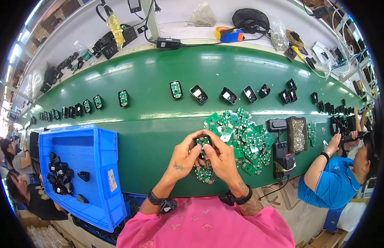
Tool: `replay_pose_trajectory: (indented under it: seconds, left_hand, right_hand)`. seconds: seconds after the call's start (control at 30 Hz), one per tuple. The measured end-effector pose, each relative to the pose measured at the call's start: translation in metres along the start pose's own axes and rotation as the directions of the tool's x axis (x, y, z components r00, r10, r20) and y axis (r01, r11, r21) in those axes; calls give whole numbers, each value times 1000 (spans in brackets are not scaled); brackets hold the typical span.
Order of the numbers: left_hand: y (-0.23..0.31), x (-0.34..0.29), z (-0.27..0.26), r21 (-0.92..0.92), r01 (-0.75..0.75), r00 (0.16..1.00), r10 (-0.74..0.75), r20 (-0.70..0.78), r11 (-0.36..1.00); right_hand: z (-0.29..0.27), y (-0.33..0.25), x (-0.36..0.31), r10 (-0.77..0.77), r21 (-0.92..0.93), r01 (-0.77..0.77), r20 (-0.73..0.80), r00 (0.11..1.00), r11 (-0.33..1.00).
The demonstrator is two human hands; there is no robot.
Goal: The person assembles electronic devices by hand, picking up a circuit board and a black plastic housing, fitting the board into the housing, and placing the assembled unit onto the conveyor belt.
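Between both hands, in front of my chest, is a small black plastic housing with a green circuit board (203, 141) set in its top. My left hand (186, 152) wraps its left side, the thumb pressing on the board. From the other side my right hand (220, 153) grips it, its thumb also on the board. Fingers hide most of the housing's walls. A heap of loose green circuit boards (245, 138) lies just right of my hands, and a smaller cluster of boards (206, 175) shows beneath them.
Black housings, some with boards (175, 89), some with wires showing (198, 94), line the green bench (154, 111). At left, a blue bin (106, 140) contains black parts. Right stand a black cordless tool (285, 159) and a tray of small metal pieces (297, 134). Other people work both sides.
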State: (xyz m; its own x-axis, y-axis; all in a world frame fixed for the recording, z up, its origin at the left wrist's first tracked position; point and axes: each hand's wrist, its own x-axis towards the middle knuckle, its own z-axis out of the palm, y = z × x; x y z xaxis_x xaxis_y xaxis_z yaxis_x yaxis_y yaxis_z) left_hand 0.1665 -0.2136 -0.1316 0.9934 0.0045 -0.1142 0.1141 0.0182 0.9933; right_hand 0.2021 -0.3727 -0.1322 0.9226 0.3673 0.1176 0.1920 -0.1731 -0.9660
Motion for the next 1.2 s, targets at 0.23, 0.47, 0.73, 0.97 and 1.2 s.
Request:
replay_pose_trajectory:
  seconds: [0.23,0.47,0.73,0.97,1.2]
  left_hand:
    - [1,1,1,94,-56,998,58,-15,994]
    - [0,1,4,211,-126,987,143,-66,969]
    - [-5,28,-38,364,-46,976,120,-184,930]
    - [-41,155,-197,458,-61,816,308,-489,887]
    - [-23,170,-169,885,82,627,666,-403,458]
  right_hand:
    - [7,12,3,118,195,-128,63,991,972]
    - [13,29,6,76,275,-88,52,996,957]
    - [21,24,19,191,261,-206,80,978,943]
    - [-21,24,-1,52,-65,-54,-33,998,996]
    - [-56,40,-10,-102,-392,14,-205,974,920]
